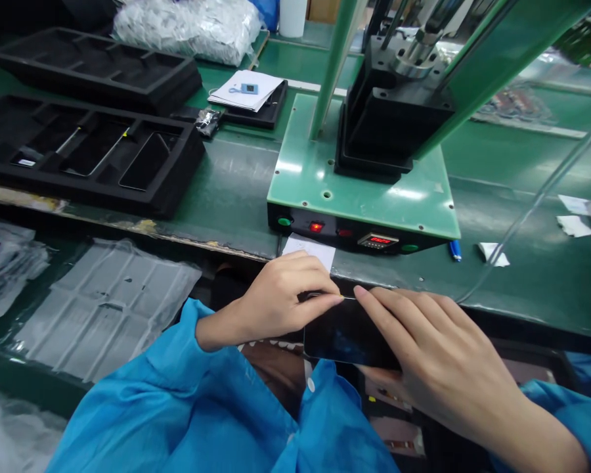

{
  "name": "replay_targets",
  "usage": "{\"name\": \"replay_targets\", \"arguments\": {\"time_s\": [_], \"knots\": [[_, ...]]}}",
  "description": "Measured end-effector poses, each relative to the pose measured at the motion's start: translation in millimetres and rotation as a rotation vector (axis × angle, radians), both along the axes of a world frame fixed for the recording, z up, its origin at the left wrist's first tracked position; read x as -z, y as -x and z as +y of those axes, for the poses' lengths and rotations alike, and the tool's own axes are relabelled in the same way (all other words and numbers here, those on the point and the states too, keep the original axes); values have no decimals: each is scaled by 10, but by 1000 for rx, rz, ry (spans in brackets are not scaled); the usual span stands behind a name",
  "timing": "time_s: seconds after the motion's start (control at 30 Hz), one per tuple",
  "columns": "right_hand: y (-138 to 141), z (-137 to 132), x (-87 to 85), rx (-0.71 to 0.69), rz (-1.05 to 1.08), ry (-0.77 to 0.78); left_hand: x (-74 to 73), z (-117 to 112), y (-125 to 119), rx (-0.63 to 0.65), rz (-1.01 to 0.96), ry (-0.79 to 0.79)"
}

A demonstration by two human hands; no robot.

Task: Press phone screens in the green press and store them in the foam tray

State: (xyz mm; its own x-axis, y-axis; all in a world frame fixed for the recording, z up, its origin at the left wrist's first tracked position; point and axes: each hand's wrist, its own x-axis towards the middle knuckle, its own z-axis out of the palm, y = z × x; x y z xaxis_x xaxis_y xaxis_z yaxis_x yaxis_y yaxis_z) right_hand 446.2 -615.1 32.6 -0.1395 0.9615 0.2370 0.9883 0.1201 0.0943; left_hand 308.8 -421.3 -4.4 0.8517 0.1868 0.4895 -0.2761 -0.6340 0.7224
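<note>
Nearest me are my blue sleeves (148,394), and just beyond my jacket front I have a dark glossy panel (347,335) held flat, short of the bench edge. My right hand (438,355) grips its right end, fingers laid over the top face and part of the hand showing beneath the near edge. My left hand (288,292) is closed in a pinch, thumb and forefinger meeting at the panel's far edge by a tiny yellow tip (342,297) (too small for me to make out what it is). Off to my left lies a translucent compartmented tray (106,315). Past my hands, a white paper slip (318,251) lies against the front of a green-topped press (295,171), its red-digit display (378,240) lit. A blue pen-like piece (454,250) lies just right of it. On the bench to the left, a black foam tray (180,184) holds similar panels (145,161) in separate compartments; farther back sits a heap of clear plastic bags (187,26).
</note>
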Motion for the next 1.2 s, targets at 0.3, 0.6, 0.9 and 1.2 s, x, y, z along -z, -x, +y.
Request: {"name": "replay_targets", "arguments": {"time_s": [0.3,0.6,0.9,1.2], "knots": [[10,77,41,8,-22,42,4,59,17,26,177,242],[17,90,46,12,-84,12,47,-38,100,-112,-11,-138],[27,78,41,3,-145,-66,64,-213,258,-307,-283,-845],[61,74,79,1,-155,-75,145,-221,160,-433,-239,-536]]}}
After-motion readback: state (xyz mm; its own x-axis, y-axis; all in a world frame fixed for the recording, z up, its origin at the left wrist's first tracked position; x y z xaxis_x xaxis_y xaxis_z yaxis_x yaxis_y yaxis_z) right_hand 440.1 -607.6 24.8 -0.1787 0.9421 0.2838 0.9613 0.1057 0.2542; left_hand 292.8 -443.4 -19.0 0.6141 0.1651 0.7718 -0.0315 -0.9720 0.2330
